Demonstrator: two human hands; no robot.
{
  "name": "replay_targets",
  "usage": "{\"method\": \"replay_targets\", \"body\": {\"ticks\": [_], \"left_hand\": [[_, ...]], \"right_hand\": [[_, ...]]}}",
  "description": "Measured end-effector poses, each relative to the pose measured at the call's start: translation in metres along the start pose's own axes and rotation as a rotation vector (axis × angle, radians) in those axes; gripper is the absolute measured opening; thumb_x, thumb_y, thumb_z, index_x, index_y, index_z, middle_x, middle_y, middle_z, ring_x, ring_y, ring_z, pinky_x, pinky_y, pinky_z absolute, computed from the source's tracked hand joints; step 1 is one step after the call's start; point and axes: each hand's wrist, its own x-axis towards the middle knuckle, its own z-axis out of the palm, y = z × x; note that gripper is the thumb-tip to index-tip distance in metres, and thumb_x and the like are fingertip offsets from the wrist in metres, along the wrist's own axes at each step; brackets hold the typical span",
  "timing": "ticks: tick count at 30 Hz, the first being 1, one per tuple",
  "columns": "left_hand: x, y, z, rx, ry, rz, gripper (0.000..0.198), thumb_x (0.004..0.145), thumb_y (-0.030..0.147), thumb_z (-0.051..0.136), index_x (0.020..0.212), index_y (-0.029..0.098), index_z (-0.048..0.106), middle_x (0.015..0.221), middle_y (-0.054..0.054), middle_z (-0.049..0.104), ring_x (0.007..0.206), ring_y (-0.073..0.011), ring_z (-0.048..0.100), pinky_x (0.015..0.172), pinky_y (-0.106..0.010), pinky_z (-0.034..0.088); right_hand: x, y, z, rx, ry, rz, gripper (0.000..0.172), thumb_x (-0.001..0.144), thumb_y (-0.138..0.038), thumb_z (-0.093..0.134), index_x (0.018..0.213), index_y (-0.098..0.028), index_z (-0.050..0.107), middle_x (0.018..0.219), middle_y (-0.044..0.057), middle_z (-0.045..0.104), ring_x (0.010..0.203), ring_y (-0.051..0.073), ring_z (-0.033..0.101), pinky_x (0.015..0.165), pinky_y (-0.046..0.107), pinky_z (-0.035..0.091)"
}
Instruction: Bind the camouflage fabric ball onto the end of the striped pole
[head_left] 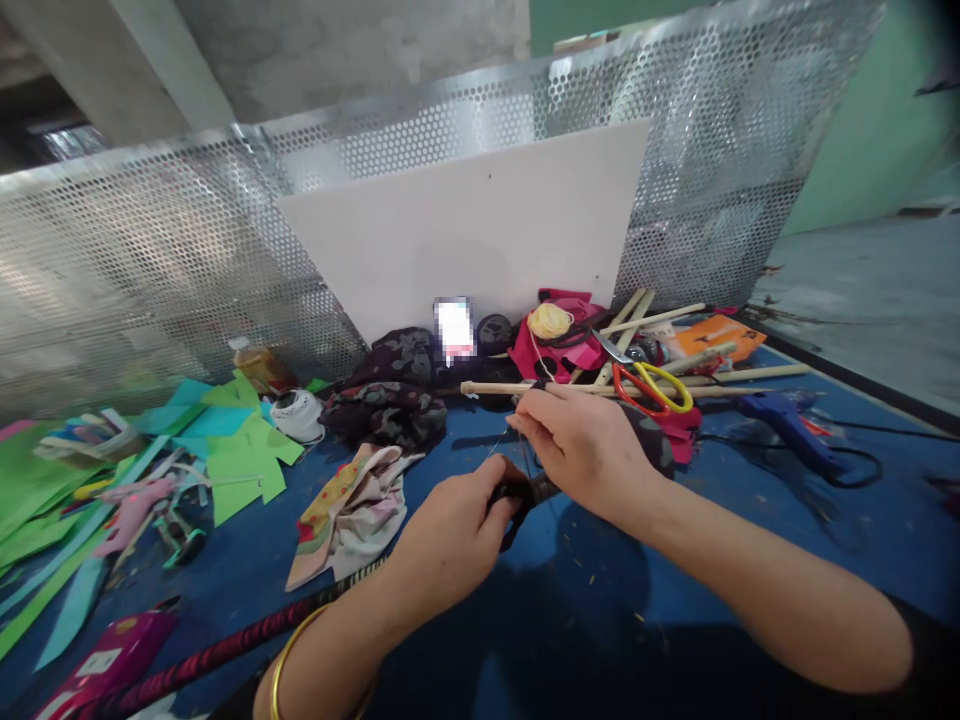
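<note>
My left hand [457, 525] is closed around a piece of black cloth [516, 508] at the far part of a long wrapped stick. The stick's dark red and black length [247, 632] runs back under my left forearm to the lower left. Just above and to the right, my right hand [585, 435] pinches a fine thread [495, 443] between thumb and forefinger. The thread stretches down toward the black cloth. Whether a needle is in the fingers I cannot tell. Yellow-and-red-handled scissors [652, 388] lie beyond my right hand.
Wooden sticks [720, 378], a cream yarn ball [550, 320] and a blue glue gun [791, 425] lie on the right. Printed cloth [352, 515], dark cloth [386, 415], a pink glue gun [135, 510] and green paper [244, 450] are leftward. A white board [480, 230] stands behind.
</note>
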Motion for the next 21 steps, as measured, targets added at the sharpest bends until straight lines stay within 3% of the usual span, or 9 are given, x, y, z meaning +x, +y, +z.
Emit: {"method": "replay_targets", "body": {"ticks": [4, 10, 21], "left_hand": [[-0.001, 0.000, 0.004, 0.078, 0.004, 0.036, 0.018, 0.090, 0.020, 0.036, 0.098, 0.022, 0.052, 0.090, -0.003, 0.066, 0.080, -0.0188, 0.060, 0.066, -0.027, 0.039], [-0.002, 0.004, 0.008, 0.280, 0.008, 0.075, 0.020, 0.093, 0.025, 0.031, 0.094, 0.021, 0.051, 0.087, -0.004, 0.067, 0.072, -0.0200, 0.061, 0.059, -0.029, 0.035], [-0.004, 0.001, 0.023, 0.579, 0.116, 0.157, 0.025, 0.092, 0.019, 0.032, 0.113, 0.021, 0.045, 0.077, -0.004, 0.065, 0.066, -0.0203, 0.061, 0.056, -0.029, 0.038]], "right_hand": [[0.001, -0.001, 0.001, -0.014, -0.031, 0.010, 0.022, 0.090, -0.025, 0.048, 0.075, -0.016, 0.061, 0.066, 0.002, 0.055, 0.060, 0.014, 0.050, 0.053, 0.025, 0.024], [0.001, -0.003, 0.005, -0.053, -0.119, 0.058, 0.020, 0.090, -0.022, 0.049, 0.076, -0.016, 0.061, 0.071, 0.003, 0.061, 0.063, 0.015, 0.054, 0.052, 0.027, 0.025], [0.001, -0.001, 0.005, -0.084, -0.123, 0.081, 0.020, 0.090, -0.022, 0.048, 0.075, -0.017, 0.061, 0.073, 0.003, 0.063, 0.062, 0.016, 0.056, 0.052, 0.028, 0.026]]}}
